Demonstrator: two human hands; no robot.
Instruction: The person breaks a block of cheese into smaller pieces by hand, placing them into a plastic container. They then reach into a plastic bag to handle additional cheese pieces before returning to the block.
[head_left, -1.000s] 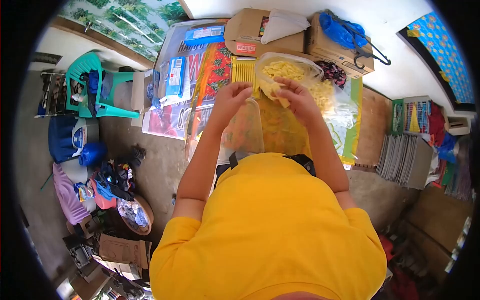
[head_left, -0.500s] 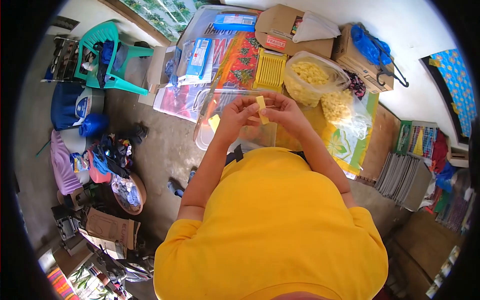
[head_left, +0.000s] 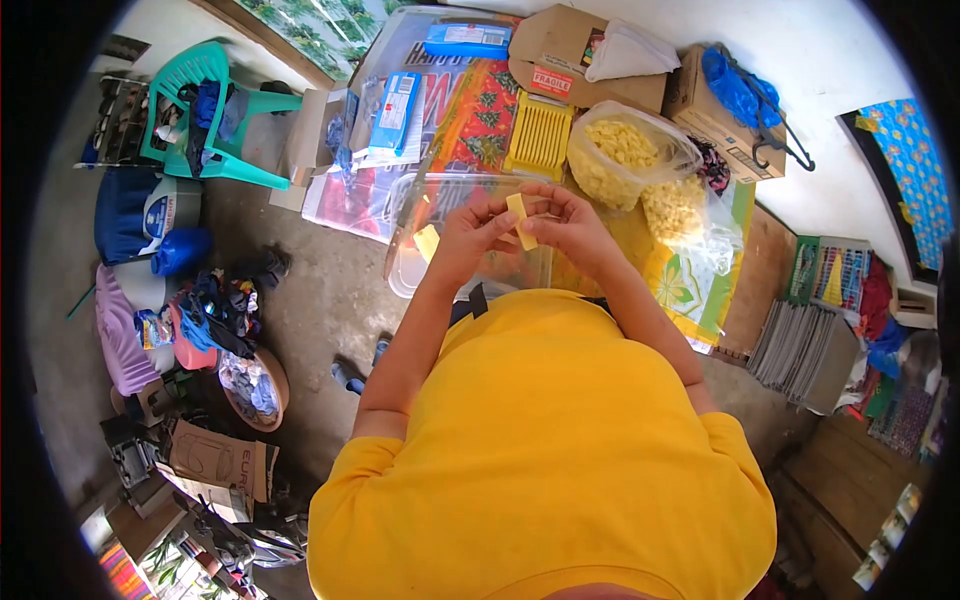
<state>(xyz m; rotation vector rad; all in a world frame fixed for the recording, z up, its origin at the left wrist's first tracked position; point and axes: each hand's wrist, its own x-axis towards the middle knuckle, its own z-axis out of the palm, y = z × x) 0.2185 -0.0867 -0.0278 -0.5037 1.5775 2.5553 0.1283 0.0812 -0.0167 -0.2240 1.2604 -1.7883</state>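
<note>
A flat yellow strip stands upright between my two hands, above a clear plastic tub. My left hand pinches it from the left, and my right hand grips it from the right with thumb and fingers. What the strip is made of cannot be made out. A second yellow piece lies in the tub by my left wrist. Behind my hands, a yellow slotted rack rests on the table. Right of it sits a clear bag of small yellow pieces, with another such bag beside it.
Blue packets lie on the table's left part. Cardboard boxes stand at the back, one carrying a blue bag and a black hanger. To the left are a green plastic chair and a laundry basin. Stacked grey sheets stand at right.
Both hands still hold the yellow strip, which is tilted slightly differently. The whole view has shifted a little.
</note>
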